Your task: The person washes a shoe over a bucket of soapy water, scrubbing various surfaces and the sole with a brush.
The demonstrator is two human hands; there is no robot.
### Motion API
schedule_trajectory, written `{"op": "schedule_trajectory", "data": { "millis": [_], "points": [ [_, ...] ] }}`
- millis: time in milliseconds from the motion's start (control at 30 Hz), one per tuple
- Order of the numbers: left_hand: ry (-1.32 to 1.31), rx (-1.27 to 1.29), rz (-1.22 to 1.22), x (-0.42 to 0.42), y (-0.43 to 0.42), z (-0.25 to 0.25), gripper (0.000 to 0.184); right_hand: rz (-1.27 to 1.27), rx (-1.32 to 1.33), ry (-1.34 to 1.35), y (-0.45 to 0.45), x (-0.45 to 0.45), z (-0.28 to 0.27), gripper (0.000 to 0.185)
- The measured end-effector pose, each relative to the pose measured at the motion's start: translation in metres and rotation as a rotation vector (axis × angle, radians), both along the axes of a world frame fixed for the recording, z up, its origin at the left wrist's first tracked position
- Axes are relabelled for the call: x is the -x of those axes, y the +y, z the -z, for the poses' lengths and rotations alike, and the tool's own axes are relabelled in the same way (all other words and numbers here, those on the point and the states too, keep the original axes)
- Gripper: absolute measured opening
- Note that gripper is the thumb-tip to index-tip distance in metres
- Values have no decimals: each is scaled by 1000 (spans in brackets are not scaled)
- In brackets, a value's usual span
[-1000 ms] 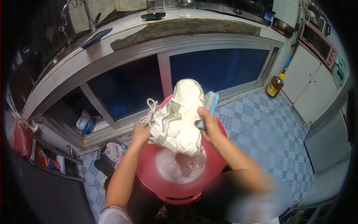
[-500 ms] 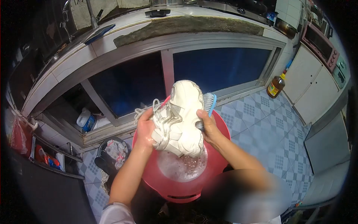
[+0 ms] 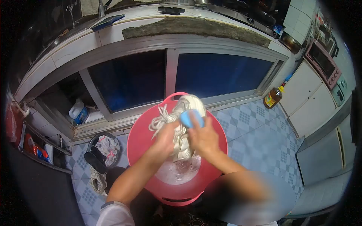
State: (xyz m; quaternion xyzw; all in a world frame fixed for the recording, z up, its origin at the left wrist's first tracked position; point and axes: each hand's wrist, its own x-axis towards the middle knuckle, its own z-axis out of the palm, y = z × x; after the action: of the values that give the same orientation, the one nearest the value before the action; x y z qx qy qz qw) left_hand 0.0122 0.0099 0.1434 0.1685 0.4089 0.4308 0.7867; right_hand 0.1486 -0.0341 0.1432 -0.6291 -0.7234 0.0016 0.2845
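Head view: left grip (image 3: 166, 139) clamped on shoe (image 3: 182, 144), right grip (image 3: 205, 141) on brush (image 3: 186, 119), tub (image 3: 141, 133) beneath, bucket (image 3: 118, 153) nearby.

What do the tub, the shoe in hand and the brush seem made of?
Tub: probably smooth plastic, its handle slot apparently moulded in. Shoe: perhaps leather or synthetic, by its smooth, pale surface. Brush: likely plastic, its back evenly blue; blur obscures finish.

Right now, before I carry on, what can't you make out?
All in the head view:
Bristles: hidden under the blue brush and right hand.
Left hand's fingertips: blurred against the shoe.
Pink basin's bottom: covered by suds and the shoe.
Metal pot: cut off by the top edge.
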Motion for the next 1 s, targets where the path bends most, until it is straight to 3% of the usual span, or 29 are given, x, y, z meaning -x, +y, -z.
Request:
{"op": "schedule_trajectory", "data": {
  "millis": [100,167,233,333,433,567,700,767,933,1000],
  "points": [
    [99,-8,-3,-3,-5,27,36,25,-28,-161,14,10,-2,57],
    [29,-47,29,-1,-17,15,34,136,76,-45,30,5,-6,57],
    [113,-37,-8,5,-20,11,31,110,45,-29,25,5,4,56],
    [11,22,-34,22,0,19,28,-18,171,20,-15,28,16,56],
    [-21,13,-93,29,1,15,27,50,194,115,9,32,5,55],
    [-44,-1,42,32,-7,0,28,140,58,58,54,23,-22,56],
    [42,-56,-28,35,4,-1,29,13,193,74,-3,42,-9,52],
    [-134,68,-24,34,6,2,30,11,205,6,-11,47,-2,53],
    [-122,42,-141,25,-15,-1,34,29,125,14,27,42,-10,55],
    [-179,-13,-105,26,-7,23,33,26,171,38,20,42,-4,55]
  ]
}}
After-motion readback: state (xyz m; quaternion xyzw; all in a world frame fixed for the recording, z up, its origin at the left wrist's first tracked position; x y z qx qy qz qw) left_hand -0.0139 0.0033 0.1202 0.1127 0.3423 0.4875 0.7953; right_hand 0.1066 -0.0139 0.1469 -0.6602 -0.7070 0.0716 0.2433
